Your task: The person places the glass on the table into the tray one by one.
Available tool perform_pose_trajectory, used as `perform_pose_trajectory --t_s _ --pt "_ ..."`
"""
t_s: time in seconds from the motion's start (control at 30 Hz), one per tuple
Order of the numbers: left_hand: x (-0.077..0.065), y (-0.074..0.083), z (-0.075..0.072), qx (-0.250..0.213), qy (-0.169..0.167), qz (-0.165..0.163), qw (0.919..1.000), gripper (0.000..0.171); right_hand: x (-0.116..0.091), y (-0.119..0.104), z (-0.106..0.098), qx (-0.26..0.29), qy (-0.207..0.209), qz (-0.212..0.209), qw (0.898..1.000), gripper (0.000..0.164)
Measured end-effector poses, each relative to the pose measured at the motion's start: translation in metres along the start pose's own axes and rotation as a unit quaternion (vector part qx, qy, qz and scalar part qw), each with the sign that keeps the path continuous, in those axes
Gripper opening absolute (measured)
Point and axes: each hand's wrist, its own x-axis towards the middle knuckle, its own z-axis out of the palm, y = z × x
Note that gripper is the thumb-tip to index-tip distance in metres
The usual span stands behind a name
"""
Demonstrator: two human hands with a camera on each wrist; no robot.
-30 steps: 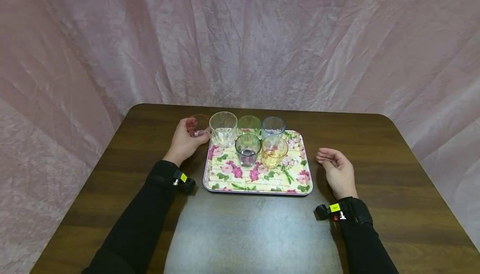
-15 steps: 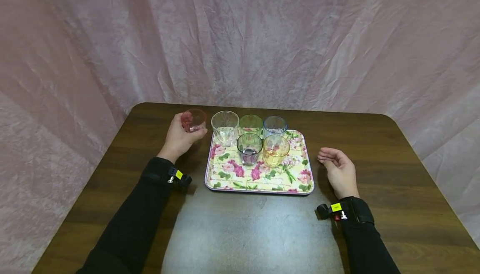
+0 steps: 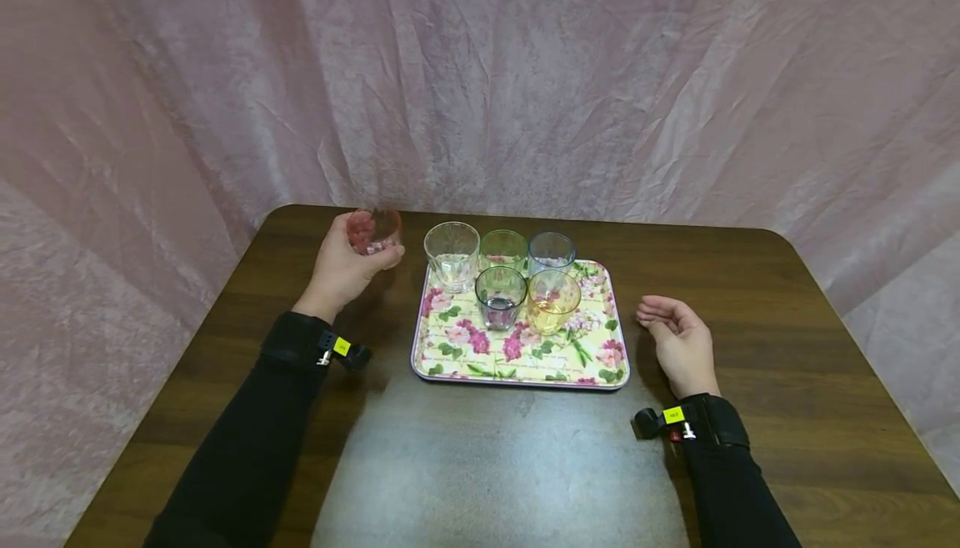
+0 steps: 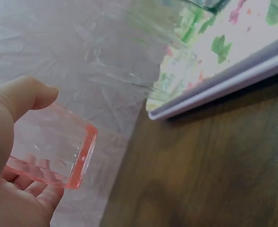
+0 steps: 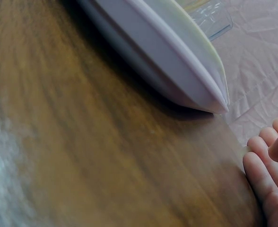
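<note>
My left hand [image 3: 339, 268] grips a pink-tinted drinking glass [image 3: 384, 231] over the back left of the table, left of the tray. In the left wrist view the thumb and fingers curl round the glass [image 4: 58, 146], its rim pointing toward the tray side. On the flowered tray [image 3: 480, 371] stand a larger clear glass [image 3: 452, 260], a green glass [image 3: 504, 248], a blue glass [image 3: 552, 251], a dark grey glass [image 3: 500, 294] and a yellow glass [image 3: 553, 298]. My right hand [image 3: 681, 349] rests on the table right of the tray, fingers loosely curled, holding nothing.
The brown wooden table [image 3: 780, 348] has a grey area [image 3: 498, 465] in front of the tray. A pink curtain [image 3: 480, 81] hangs behind the table's back edge. The tray's raised edge [image 5: 167, 61] shows close by in the right wrist view.
My left hand has lifted the pink glass and carried it left and away from the tray's back left corner. The right hand and the other glasses stay in place.
</note>
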Motion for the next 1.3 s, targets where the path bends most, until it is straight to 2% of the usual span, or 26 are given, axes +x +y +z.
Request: perform_pose_trajectory --t_s 0.23,0.53,0.9,1.07,1.3 --pt "-0.004 0.011 -0.004 0.007 -0.015 0.011 0.9998 0.092 -0.002 -0.002 0.000 -0.002 -0.001 0.001 1.000 0.034" --pt "-0.011 0.027 -0.002 -0.015 -0.028 0.032 0.9990 0.091 -0.002 -0.002 -0.001 0.001 -0.004 -0.002 1.000 0.034" --pt "-0.026 0.047 0.005 -0.011 -0.038 0.052 0.9979 0.085 -0.001 -0.002 -0.002 -0.001 -0.007 0.000 1.000 0.034" --pt "-0.032 0.051 0.010 -0.020 -0.050 0.056 0.9970 0.083 -0.001 -0.002 -0.002 0.000 -0.009 -0.002 1.000 0.034" --pt "-0.039 0.054 0.018 -0.010 -0.060 0.065 0.9961 0.082 -0.001 -0.003 -0.001 0.004 -0.007 -0.004 1.000 0.034"
